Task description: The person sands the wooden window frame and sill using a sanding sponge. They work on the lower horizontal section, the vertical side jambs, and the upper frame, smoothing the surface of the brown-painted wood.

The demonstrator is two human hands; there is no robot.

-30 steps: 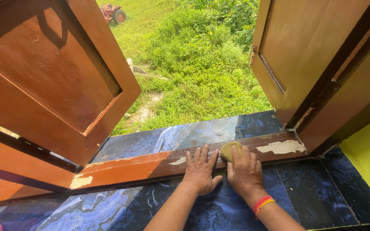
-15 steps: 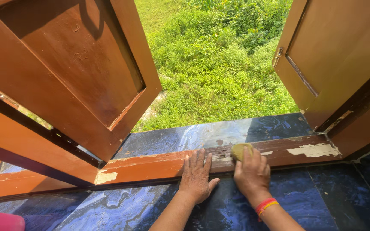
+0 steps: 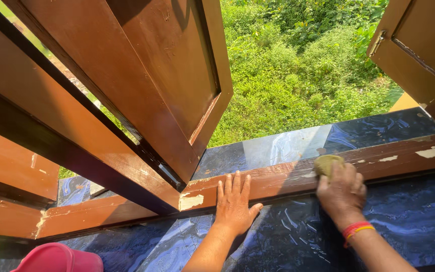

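My left hand (image 3: 234,203) lies flat, fingers spread, on the brown wooden bottom rail (image 3: 288,177) of an open window frame. My right hand (image 3: 342,192), with a red and yellow band at the wrist, is closed over a small yellowish-green scrubbing pad (image 3: 326,163) and presses it onto the same rail a little to the right. The rail's paint is chipped in pale patches (image 3: 191,201). It runs across a dark blue marbled sill (image 3: 298,236).
A brown wooden shutter (image 3: 157,75) swings open at the left, above the rail; another shutter (image 3: 421,50) stands open at the far right. Green bushes (image 3: 298,70) fill the opening outside. A pink rounded object (image 3: 56,258) sits at the bottom left edge.
The view has swung left, so the left shutter now fills more of the picture. Both hands stay on the rail, the right one still pressing the pad.
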